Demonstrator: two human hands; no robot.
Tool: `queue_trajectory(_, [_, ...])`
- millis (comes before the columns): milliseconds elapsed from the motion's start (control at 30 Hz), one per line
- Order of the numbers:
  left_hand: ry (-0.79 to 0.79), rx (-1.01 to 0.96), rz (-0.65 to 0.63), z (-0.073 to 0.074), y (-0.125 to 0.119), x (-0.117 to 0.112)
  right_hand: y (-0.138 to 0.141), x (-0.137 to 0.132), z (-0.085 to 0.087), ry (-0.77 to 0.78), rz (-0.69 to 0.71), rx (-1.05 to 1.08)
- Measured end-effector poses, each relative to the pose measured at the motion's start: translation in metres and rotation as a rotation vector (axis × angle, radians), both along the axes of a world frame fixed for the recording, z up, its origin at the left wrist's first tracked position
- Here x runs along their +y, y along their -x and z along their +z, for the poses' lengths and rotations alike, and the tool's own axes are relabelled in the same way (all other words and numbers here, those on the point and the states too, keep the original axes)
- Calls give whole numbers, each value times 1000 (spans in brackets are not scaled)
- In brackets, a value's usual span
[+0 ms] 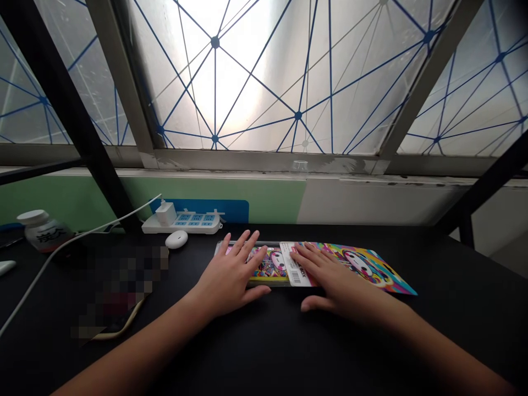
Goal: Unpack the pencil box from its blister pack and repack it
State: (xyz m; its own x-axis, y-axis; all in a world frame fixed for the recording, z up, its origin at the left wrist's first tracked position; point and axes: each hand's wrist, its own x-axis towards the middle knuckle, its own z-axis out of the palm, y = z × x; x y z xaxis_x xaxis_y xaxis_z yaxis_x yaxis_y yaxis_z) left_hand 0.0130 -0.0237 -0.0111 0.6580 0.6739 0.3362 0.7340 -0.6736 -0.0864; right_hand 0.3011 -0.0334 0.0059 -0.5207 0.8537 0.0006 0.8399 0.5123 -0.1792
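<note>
My left hand (229, 279) lies flat, fingers spread, over the left part of a flat clear-edged case (270, 266) with a colourful cartoon print. A bright printed cardboard piece (365, 265) with a white barcode panel (293, 266) adjoins the case on the right; whether the case runs inside it or under it I cannot tell. On this card rests my right hand (339, 279), palm down, with its fingers stretched out and the thumb off to the near side. Both hands cover parts of the print.
Behind my left hand stand a white power strip (198, 224) with a plugged-in adapter (165, 213) and a small white earbud case (176, 239). Farther left are a partly blurred phone-like object (119, 324), a white cable (53, 256) and a white-capped jar (43, 231). Dark frame bars flank the black desk (264, 352).
</note>
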Motion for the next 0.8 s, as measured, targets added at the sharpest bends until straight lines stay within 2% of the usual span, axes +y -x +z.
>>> queue_trajectory(100, [-29, -3, -58, -3, -6, -1, 16, -1, -12, -5, -12, -22])
queue_trajectory(300, [180, -9, 70, -11, -11, 0, 17, 3, -13, -48, 21, -54])
queue_trajectory(533, [271, -52, 58, 1, 5, 14, 0, 10, -18, -59, 35, -45])
queue_trajectory(667, [318, -47, 103, 8, 18, 25, -18, 20, -21, -81, 26, -58])
queue_trajectory(800, [420, -129, 135, 11, 28, 29, -37, 28, -18, -81, -25, -69])
